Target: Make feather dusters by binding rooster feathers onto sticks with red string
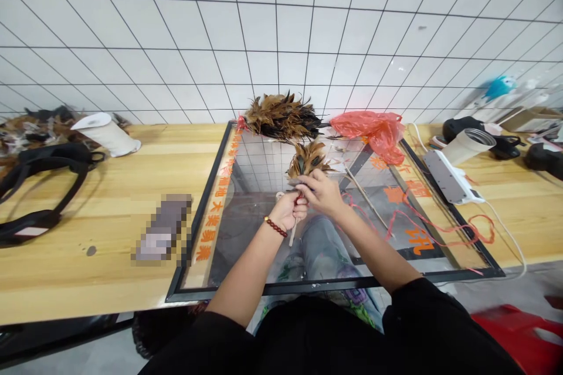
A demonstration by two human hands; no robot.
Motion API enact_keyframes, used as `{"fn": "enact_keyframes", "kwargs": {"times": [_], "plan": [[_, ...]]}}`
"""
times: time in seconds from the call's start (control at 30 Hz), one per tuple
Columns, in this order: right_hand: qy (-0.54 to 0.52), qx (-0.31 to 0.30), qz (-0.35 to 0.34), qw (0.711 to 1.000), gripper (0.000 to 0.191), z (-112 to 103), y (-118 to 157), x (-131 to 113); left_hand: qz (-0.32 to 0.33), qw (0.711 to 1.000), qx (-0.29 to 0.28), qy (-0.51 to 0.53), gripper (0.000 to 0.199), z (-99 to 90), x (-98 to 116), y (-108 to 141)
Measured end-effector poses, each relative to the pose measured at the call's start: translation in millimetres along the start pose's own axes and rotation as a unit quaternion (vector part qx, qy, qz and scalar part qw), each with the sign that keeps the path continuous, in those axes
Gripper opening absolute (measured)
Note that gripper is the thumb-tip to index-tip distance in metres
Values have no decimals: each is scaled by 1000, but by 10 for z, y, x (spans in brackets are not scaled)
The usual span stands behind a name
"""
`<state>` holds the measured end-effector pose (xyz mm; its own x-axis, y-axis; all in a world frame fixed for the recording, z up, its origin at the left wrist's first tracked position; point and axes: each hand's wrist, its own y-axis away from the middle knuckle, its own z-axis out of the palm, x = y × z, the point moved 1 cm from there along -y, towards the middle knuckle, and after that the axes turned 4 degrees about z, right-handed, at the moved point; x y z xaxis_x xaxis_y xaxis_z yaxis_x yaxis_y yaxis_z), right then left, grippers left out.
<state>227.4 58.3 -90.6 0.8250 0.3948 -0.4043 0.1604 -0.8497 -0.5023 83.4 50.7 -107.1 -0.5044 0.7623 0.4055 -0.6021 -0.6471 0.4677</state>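
Over the glass panel, my left hand [288, 211], with a beaded bracelet at its wrist, is closed around the pale stick of a small feather duster [307, 158]. The stick's lower end pokes out below the fist. Brown and black feathers fan out at the top. My right hand [324, 192] pinches the base of these feathers, its fingertips meeting those of the left hand. What exactly lies between the fingertips is partly hidden. Behind the hands lies a large bundle of brown feathers [281, 116]. A thin bare stick [367, 196] rests on the glass to the right.
The black-framed glass panel [264, 288] lies on the wooden table [109, 199]. Red plastic bag [369, 129], pink string [440, 234] and a power strip [451, 179] are on the right. At left are a phone-like blurred item [162, 228], a thread spool [108, 133] and a black headset [53, 155].
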Motion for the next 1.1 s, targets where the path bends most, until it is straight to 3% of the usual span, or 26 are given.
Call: {"fn": "enact_keyframes", "kwargs": {"times": [0.1,0.23,0.3,0.37,0.43,0.5,0.57,0.67,0.77,0.83,0.93,1.0,1.1], "plan": [[9,14,57,998,43,55,-76,99,-25,999,-24,1,36,8,-23,5],[-64,133,187,971,51,-92,-252,408,-54,994,-93,25,37,-3,-52,24],[-91,166,178,966,50,-165,-191,354,-49,991,-110,54,33,-10,-42,38],[-91,134,93,982,45,-172,-48,162,-42,991,-99,81,27,-16,-21,48],[-63,57,-11,996,40,-116,74,-31,-53,992,-72,90,23,-25,-5,52],[-22,11,-48,999,39,-50,81,-78,-71,992,-62,89,24,-29,-3,49],[3,32,3,999,41,-33,-37,64,-86,989,-77,90,26,-31,-16,41],[-22,127,117,985,46,-121,-241,408,-79,987,-95,100,27,-40,-47,35],[-60,183,136,972,48,-219,-227,475,-32,987,-103,121,26,-53,-55,41],[-63,135,71,986,46,-203,-95,302,-6,987,-99,127,25,-60,-46,45],[-25,0,-29,999,44,-64,66,-6,-7,991,-66,112,23,-74,-34,44],[3,-20,-1,1000,43,13,27,-29,-20,993,-58,97,24,-80,-32,38],[17,42,120,992,45,-20,-195,337,-19,994,-66,83,26,-84,-31,33]]}}
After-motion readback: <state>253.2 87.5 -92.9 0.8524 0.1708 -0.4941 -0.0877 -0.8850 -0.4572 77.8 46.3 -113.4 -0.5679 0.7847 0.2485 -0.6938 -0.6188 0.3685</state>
